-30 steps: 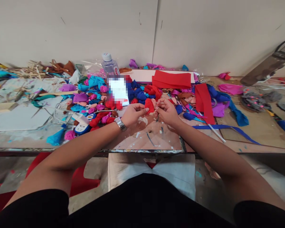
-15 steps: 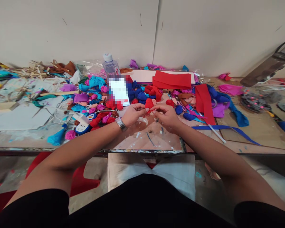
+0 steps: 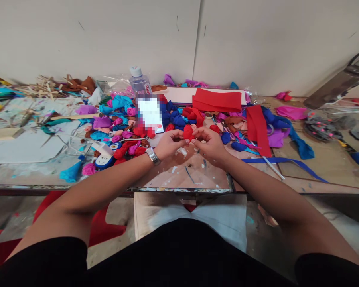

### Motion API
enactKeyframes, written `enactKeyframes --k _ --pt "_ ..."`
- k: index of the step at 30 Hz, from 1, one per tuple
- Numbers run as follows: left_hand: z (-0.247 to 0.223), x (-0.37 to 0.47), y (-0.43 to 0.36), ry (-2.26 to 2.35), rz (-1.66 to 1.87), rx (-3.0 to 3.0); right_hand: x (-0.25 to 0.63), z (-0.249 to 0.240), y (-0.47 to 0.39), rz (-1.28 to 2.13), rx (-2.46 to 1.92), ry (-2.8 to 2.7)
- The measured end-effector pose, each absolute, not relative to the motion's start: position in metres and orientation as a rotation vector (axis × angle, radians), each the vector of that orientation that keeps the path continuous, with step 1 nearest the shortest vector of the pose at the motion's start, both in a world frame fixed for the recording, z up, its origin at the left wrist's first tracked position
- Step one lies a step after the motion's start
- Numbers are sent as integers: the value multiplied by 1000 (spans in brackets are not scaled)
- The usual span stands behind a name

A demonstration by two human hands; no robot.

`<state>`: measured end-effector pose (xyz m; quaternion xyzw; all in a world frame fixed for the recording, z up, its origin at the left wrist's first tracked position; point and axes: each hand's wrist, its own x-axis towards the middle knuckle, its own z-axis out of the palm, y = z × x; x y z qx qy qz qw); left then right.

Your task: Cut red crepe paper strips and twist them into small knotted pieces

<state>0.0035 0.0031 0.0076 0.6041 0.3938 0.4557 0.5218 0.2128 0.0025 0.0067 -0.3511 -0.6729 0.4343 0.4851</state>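
A small red crepe-paper flower [image 3: 188, 132] is held up between my two hands, above the near part of the table. My left hand [image 3: 169, 146], with a metal watch [image 3: 152, 156] on its wrist, pinches the flower's left side and base. From the right, my right hand [image 3: 210, 146] grips the same flower with thumb and curled fingers. Behind the hands lies a heap of crumpled paper pieces and rosettes [image 3: 176, 118] in blue, red, pink and purple. Flat red paper strips [image 3: 217, 100] lie behind and to the right of the heap.
A phone [image 3: 152, 115] leans near a clear bottle [image 3: 140, 83]. At left are a power strip [image 3: 104, 160], cables and wooden sticks [image 3: 46, 88]. On the right lie a blue strip [image 3: 287, 161], a dark bottle [image 3: 336, 83] and grey netting [image 3: 321, 127]. A wall [image 3: 92, 40] stands behind.
My fingers have shifted on the red flower; the thumbs now sit lower, around its base, and more of its red front shows. The things on the table have stayed put.
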Motion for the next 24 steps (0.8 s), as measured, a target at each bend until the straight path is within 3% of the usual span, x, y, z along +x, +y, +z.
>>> enactKeyframes --k 24 --pt "2 4 7 788 1075 1390 211 9 9 1393 -925 -1353"
